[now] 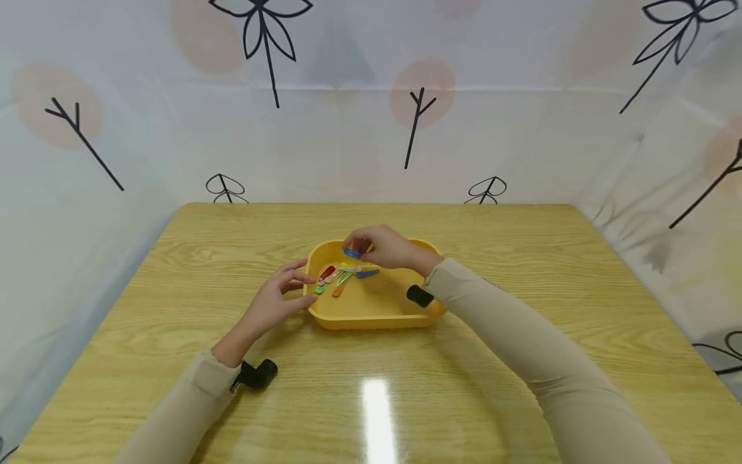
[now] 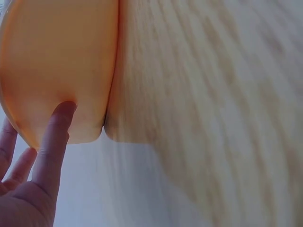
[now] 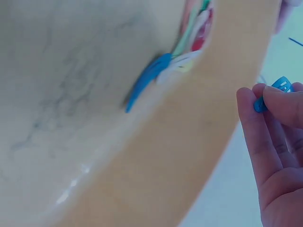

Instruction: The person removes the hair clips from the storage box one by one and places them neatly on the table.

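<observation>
Between thumb and fingers, my right hand (image 1: 387, 247) pinches a blue snap hair clip (image 1: 351, 252) above the far side of a yellow tray (image 1: 371, 320). The right wrist view shows the same blue clip (image 3: 273, 96) at the fingertips. My left hand (image 1: 278, 293) touches the tray's left end, its thumb resting on the outer wall (image 2: 57, 61) in the left wrist view. Inside the tray lie several hair clips: a dark red one (image 1: 327, 273), a green one (image 1: 320, 289), an orange one (image 1: 339, 289) and another blue one (image 1: 368, 274), partly overlapping pale ones.
The tray stands on a wood-grain table (image 1: 324, 386). Behind the table hangs a pale cloth (image 1: 348, 142) with black plant drawings. Black wrist cameras are strapped to the left wrist (image 1: 259, 374) and the right wrist (image 1: 420, 296), the latter over the tray's right end.
</observation>
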The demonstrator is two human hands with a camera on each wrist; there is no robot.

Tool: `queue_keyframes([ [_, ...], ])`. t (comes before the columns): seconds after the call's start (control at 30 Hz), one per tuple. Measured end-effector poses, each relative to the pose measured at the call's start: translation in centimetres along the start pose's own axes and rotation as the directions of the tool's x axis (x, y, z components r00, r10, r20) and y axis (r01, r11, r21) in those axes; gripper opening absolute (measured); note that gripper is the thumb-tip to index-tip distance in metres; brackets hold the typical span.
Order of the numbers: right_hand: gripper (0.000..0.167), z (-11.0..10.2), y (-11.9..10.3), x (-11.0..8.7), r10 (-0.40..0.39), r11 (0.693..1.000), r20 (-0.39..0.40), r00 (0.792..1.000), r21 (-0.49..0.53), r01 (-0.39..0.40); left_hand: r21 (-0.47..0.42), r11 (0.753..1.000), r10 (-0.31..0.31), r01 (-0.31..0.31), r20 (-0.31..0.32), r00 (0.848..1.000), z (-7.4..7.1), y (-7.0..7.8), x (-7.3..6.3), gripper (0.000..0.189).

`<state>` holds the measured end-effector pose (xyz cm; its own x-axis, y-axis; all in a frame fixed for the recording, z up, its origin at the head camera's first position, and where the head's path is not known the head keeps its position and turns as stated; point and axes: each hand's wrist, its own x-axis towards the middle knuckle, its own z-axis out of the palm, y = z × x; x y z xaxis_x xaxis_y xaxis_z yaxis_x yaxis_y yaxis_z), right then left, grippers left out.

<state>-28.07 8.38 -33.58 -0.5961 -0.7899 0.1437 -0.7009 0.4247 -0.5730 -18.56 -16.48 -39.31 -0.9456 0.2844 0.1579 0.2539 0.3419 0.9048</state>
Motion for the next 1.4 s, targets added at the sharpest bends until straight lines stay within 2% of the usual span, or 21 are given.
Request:
queue_keyframes([
  [0.17,0.031,-0.5,-0.7,-0.6,0.025,1.0,-0.029,0.999,0.017,-0.025,-0.006,1.0,-0.023,0.023,0.004,1.0,0.1,0.5,-0.1,0.028],
  [0.4,0.032,-1.2,-1.9,-1.6,0.051,0.997,-0.092,0.994,0.065,-0.045,0.008,1.0,-0.025,0.025,0.013,1.0,0.1,3.6,-0.8,0.027],
  [0.5,0.032,-1.3,-2.6,-2.0,0.07,0.994,-0.123,0.99,0.095,-0.058,0.004,0.999,-0.038,0.038,0.013,0.999,0.1,3.9,-0.9,0.027],
  [0.73,0.033,-1.8,-3.6,-3.7,0.095,0.985,-0.214,0.972,0.159,-0.061,0.001,0.999,-0.032,0.032,0.011,0.999,0.0,3.2,-0.7,0.027],
  [0.97,0.032,-2.0,-3.1,-5.8,0.175,0.975,-0.299,0.938,0.188,-0.122,-0.022,0.999,-0.035,0.036,0.014,0.999,0.0,0.4,0.0,0.03],
  [1.07,0.031,-2.2,-2.8,-6.7,0.216,0.965,-0.323,0.921,0.215,-0.15,-0.025,0.999,-0.025,0.026,0.013,1.0,0.0,0.1,-0.1,0.031],
  [1.23,0.03,-2.3,-2.2,-8.0,0.272,0.949,-0.336,0.902,0.247,-0.194,-0.031,0.999,-0.037,0.038,0.014,0.999,0.0,0.8,-0.4,0.03],
  [1.4,0.029,-2.5,-1.5,-9.3,0.326,0.934,-0.359,0.875,0.267,-0.238,-0.014,0.999,-0.049,0.049,0.021,0.999,0.1,3.0,-0.8,0.028],
])
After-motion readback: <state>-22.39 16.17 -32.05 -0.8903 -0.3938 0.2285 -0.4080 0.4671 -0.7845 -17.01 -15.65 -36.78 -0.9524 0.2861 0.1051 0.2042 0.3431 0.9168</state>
